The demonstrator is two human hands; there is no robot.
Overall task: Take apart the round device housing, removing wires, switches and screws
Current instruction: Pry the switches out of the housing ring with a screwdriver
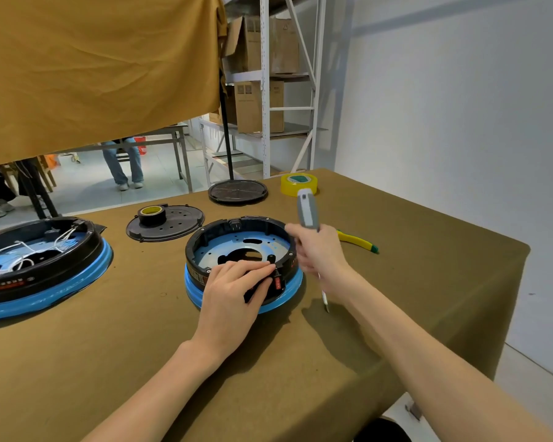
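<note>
The round device housing (243,250) lay flat on the brown table cloth (396,250), near the middle of the table, with its open side facing up. It was a black ring with a blue rim at the bottom and a blue plate with holes inside. A small red switch (277,281) sat on its near wall, facing the person.

The left hand (233,291) lay over the near edge of the housing. Its fingers were curled over the rim, and its thumb pressed on the outer wall next to the red switch.

The right hand (320,253) was just to the right of the housing. It gripped a screwdriver (308,210) in a closed fist. The grey handle stuck up and away from the person, and the thin metal tip pointed down toward the cloth. The tool was a bit blurry.

A second, bigger housing (42,266) with white wires (20,253) inside sat at the left. A black lid (166,223) with a roll of tape (152,214) on it lay behind. A yellow tape roll (299,184) and a yellow tool (358,241) lay to the right
</note>
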